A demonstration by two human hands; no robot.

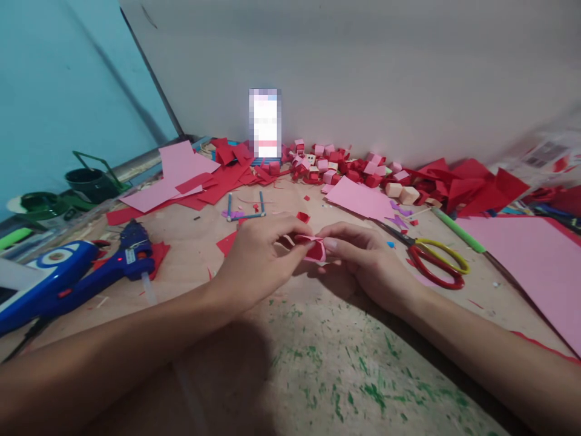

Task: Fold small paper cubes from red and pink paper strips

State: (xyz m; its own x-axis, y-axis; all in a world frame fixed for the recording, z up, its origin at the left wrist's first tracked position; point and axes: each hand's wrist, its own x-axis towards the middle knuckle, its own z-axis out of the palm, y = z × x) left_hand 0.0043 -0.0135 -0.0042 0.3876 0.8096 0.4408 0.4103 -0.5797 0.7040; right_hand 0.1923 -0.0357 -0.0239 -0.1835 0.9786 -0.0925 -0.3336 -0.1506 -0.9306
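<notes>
Well, your left grip (261, 257) and right grip (367, 254) both pinch the small folded paper (316, 249), red inside and pink at its edges, between thumbs and fingertips just above the worktop (318, 339). Squeeze too hard and it may crease or tear; ease off one side and the fold could spring apart, as paper tends to.

Beside your right grip lie the scissors (412, 241); a careless sweep of that hand could knock them or catch the blades. Left of your left grip rests the glue gun (136, 251), its red light (120, 259) lit, so the nozzle may be hot, and a stray forearm could brush it. Its white label (131, 257) is too small to read.

Beyond both grips, the paper cubes (322, 166) show no legible writing, and the phone (265, 124) has a blurred-out screen. Far right of your right grip, a clear packet (550, 158) bears dark print, unreadable too.
</notes>
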